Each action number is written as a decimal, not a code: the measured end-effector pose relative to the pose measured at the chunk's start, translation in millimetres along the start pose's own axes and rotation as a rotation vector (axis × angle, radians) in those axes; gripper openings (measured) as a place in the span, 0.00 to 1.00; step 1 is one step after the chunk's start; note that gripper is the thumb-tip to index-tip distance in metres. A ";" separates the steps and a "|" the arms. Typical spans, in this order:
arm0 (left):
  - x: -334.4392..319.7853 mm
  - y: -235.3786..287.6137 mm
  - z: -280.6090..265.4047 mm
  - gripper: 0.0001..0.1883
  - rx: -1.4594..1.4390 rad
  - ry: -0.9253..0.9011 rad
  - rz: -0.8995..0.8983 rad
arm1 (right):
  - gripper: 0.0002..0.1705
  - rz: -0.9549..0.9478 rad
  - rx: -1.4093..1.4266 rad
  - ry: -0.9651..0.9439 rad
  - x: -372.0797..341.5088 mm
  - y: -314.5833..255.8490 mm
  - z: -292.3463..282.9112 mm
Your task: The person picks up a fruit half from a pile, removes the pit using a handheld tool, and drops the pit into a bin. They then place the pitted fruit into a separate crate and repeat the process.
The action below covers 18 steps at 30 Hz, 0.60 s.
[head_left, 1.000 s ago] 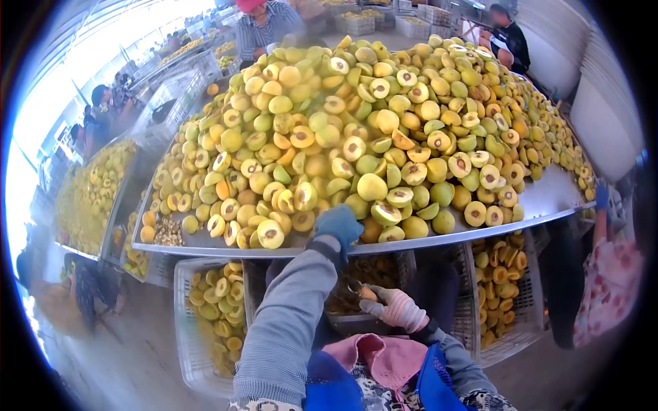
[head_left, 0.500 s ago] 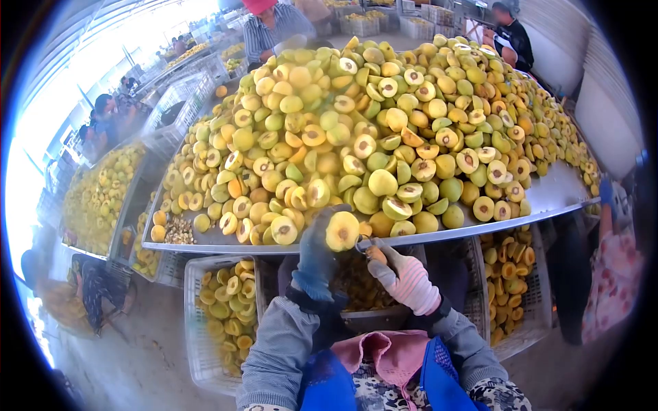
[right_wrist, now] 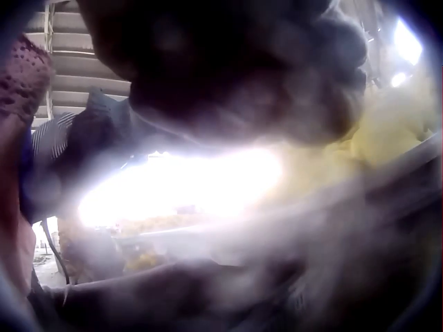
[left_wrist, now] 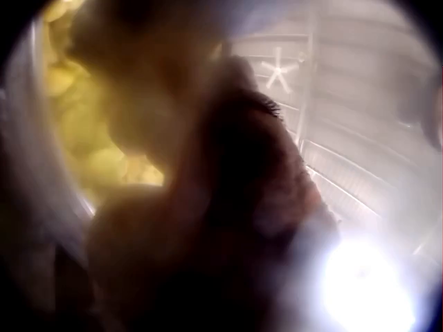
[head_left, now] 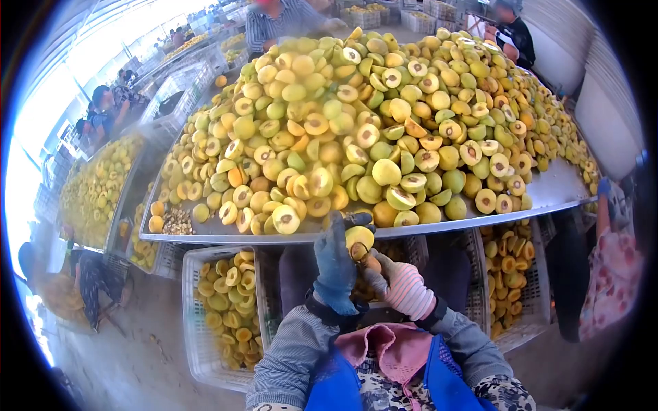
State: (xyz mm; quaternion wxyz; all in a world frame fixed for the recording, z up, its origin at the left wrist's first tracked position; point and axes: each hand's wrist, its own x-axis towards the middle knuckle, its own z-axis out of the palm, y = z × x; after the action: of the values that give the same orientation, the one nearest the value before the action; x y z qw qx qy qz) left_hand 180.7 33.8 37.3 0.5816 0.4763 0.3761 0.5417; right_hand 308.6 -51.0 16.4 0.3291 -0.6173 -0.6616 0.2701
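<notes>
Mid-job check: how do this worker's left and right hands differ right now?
Covering: the left hand is gloved in blue, while the right hand is gloved in white with pink stripes.
Load: the left hand holds a cut fruit; the right hand grips a brownish tool handle against it.
Shared: both come out of grey sleeves.
</notes>
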 end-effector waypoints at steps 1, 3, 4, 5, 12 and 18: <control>-1.4 2.4 1.0 0.31 -0.022 -0.005 -0.033 | 0.31 -0.016 0.049 0.009 -2.8 5.2 4.6; -4.7 9.9 2.7 0.30 -0.065 -0.016 -0.096 | 0.31 -0.030 0.113 0.017 -5.1 7.7 7.2; -5.2 8.5 2.6 0.28 -0.035 -0.032 -0.052 | 0.31 -0.028 0.128 0.015 -5.8 6.5 6.1; -6.0 5.6 2.4 0.27 -0.006 -0.048 -0.007 | 0.31 -0.024 0.143 0.013 -6.7 4.9 4.3; -11.4 -15.4 1.2 0.19 0.169 -0.081 0.124 | 0.29 0.080 0.461 -0.129 -12.6 5.5 2.2; -20.9 15.5 -0.5 0.25 -0.253 -0.407 -0.045 | 0.27 0.460 0.974 -0.517 -19.6 -0.6 -12.0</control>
State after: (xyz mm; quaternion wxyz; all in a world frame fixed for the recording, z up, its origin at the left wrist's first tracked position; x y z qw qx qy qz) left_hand 173.4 12.5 50.4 0.7123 0.4906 0.1911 0.4642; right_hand 317.8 -71.1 22.5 0.3357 -0.4371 -0.3693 0.7482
